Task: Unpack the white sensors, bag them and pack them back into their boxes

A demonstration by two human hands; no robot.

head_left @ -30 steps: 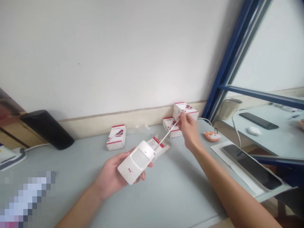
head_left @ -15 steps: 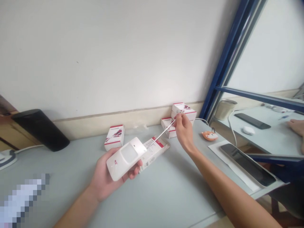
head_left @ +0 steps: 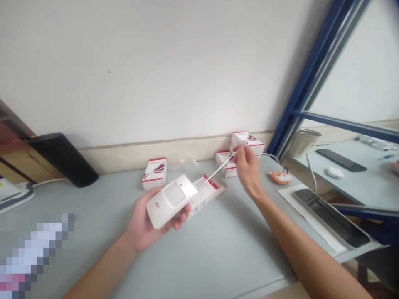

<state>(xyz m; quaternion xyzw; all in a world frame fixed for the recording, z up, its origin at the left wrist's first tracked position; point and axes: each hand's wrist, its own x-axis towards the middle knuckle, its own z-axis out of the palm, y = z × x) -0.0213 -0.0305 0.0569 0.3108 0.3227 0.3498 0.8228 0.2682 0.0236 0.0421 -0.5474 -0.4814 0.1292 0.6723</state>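
Observation:
My left hand (head_left: 145, 222) is closed round a white plastic sensor unit (head_left: 171, 200) with a frosted window and a small red mark, held tilted above the grey table (head_left: 218, 253). My right hand (head_left: 248, 166) pinches the far end of a thin metal rod (head_left: 216, 171). The rod's near tip reaches the upper end of the sensor unit. Just behind the unit an open white-and-red box (head_left: 208, 192) lies flat on the table.
One white-and-red box (head_left: 155, 173) stands by the wall, and stacked boxes (head_left: 246, 143) sit at the back right. A black cylinder (head_left: 64, 165) lies at left. An orange figurine (head_left: 280, 177), a phone (head_left: 330, 217) on paper and a blue frame (head_left: 311, 79) are at right. Another person's hand (head_left: 395, 166) shows far right.
My left hand turned the sensor unit and shifted it slightly left and up. My right hand keeps the rod pinched, its tip still at the unit's upper end.

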